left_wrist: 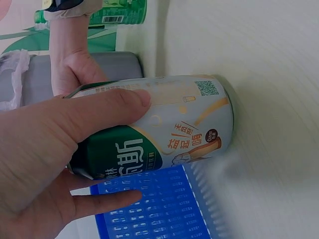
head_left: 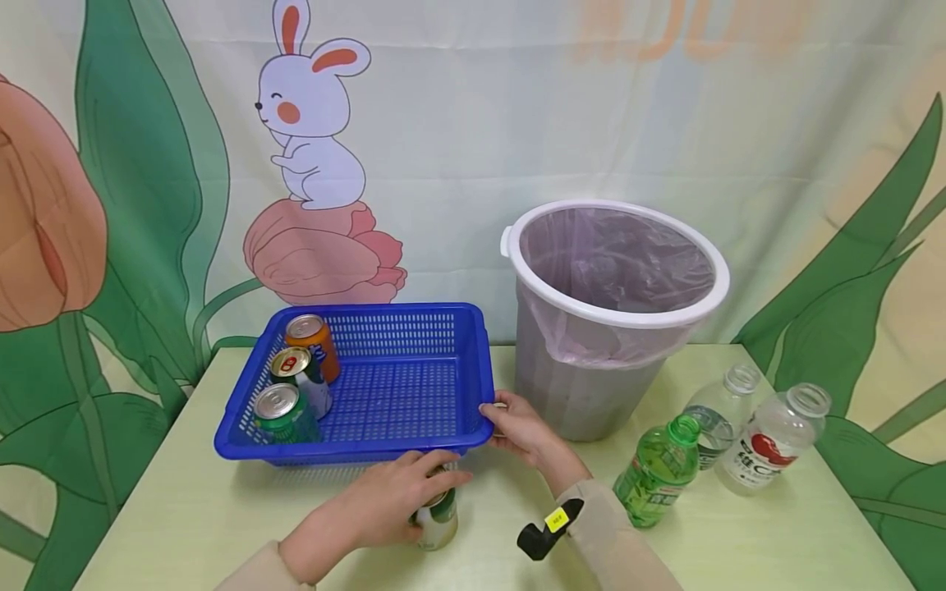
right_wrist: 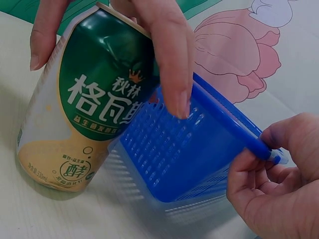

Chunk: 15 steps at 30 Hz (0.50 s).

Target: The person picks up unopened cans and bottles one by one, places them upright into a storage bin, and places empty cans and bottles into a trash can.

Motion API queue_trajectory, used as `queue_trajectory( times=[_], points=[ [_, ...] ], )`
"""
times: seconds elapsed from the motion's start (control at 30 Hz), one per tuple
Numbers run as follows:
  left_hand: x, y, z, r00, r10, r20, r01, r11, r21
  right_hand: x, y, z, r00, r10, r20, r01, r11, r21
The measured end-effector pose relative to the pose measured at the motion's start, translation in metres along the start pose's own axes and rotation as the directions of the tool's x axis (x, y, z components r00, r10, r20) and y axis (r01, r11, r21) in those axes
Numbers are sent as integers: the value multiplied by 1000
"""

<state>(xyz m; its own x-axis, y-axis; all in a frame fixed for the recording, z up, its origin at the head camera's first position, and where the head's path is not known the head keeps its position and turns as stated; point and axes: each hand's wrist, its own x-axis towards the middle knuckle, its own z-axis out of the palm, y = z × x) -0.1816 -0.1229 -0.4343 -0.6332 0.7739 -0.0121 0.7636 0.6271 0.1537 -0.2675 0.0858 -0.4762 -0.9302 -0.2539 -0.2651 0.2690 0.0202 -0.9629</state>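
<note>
My left hand (head_left: 388, 501) grips a green, white and gold drink can (head_left: 441, 525) from above, in front of the blue basket. In the left wrist view the thumb lies along the side of this can (left_wrist: 184, 119). The right wrist view shows the can (right_wrist: 107, 84) slightly tilted, its base close over the table. My right hand (head_left: 526, 431) pinches the right rim of the blue plastic basket (head_left: 399, 394) between thumb and fingers. Along the basket's left side stand an orange can (head_left: 325, 349), a gold-topped can (head_left: 314, 390) and a green can (head_left: 288, 423).
A grey bin (head_left: 591, 386) with a white rim and a pinkish liner stands behind my right hand. To the right are a green bottle (head_left: 658, 476), a clear bottle (head_left: 709, 414) and a clear bottle with a red-marked label (head_left: 769, 447). A printed cloth (head_left: 458, 164) hangs behind the table.
</note>
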Motion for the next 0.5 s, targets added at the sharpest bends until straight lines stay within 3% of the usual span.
queue_trajectory(
  times=[0.5],
  points=[
    [3,-2,0,1000,-3,22,4,999,-36,1,2,0,1000,-13,-3,13,1000,18]
  ],
)
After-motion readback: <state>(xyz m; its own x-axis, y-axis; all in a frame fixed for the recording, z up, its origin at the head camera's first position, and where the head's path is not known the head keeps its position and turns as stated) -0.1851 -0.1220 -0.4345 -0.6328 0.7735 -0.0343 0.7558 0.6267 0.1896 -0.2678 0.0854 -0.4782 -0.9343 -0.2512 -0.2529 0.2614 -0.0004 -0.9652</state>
